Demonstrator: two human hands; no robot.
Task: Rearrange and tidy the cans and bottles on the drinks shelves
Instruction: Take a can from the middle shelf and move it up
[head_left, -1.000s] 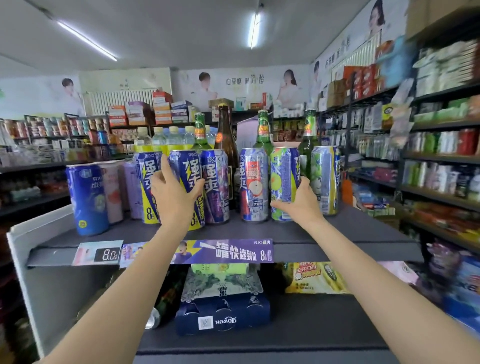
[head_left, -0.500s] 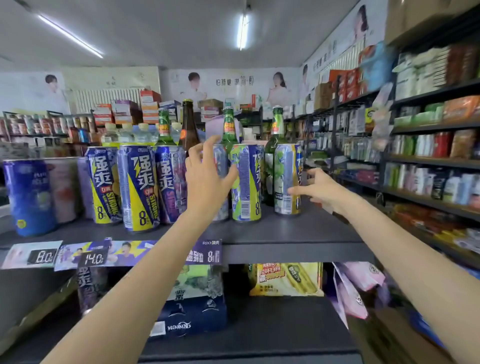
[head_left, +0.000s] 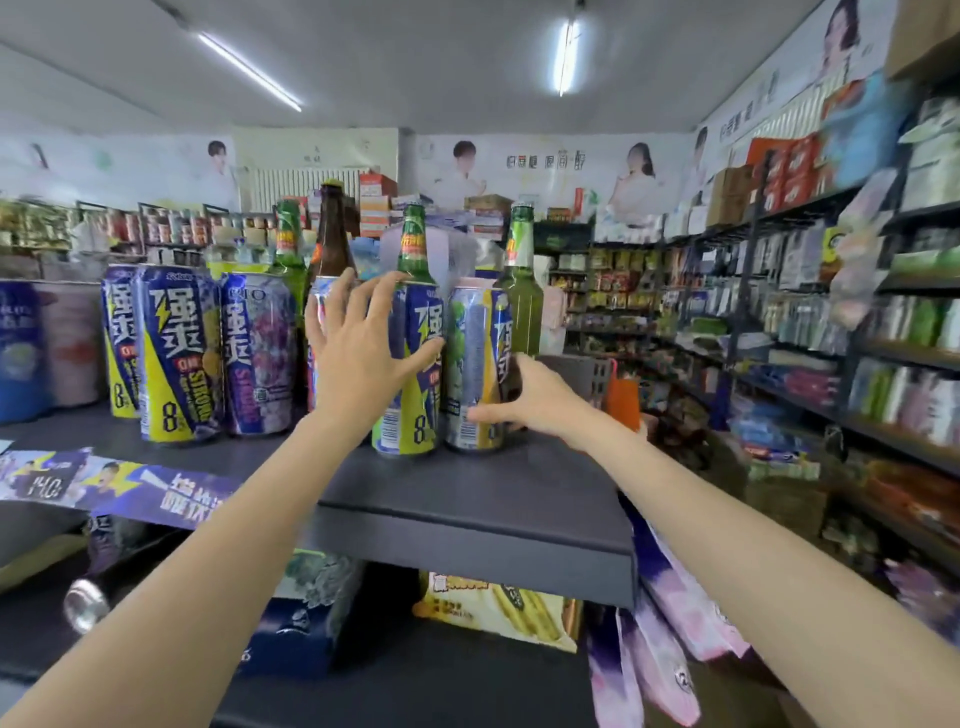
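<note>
On the dark top shelf (head_left: 467, 499) stands a row of tall drink cans with glass bottles behind them. My left hand (head_left: 358, 358) lies with spread fingers against a blue and yellow can (head_left: 415, 384) and a pale can (head_left: 318, 306) beside it. My right hand (head_left: 540, 400) cups the rightmost silver and yellow can (head_left: 475, 364): the thumb crosses its lower front and the fingers reach behind it. A green bottle (head_left: 519, 291) stands right behind that can. More blue and yellow cans (head_left: 176, 353) and a purple can (head_left: 257, 353) stand to the left.
A brown bottle (head_left: 330, 244) and two more green bottles (head_left: 413, 244) rise behind the cans. Price labels (head_left: 156, 493) run along the shelf's front edge. Boxes and a snack pack (head_left: 498, 608) sit on the shelf below. Stocked shelves (head_left: 857, 338) line the aisle at the right.
The view has swung right and closer. My left hand slid right from the pale can onto the blue and yellow can. My right hand closed in round the rightmost can.
</note>
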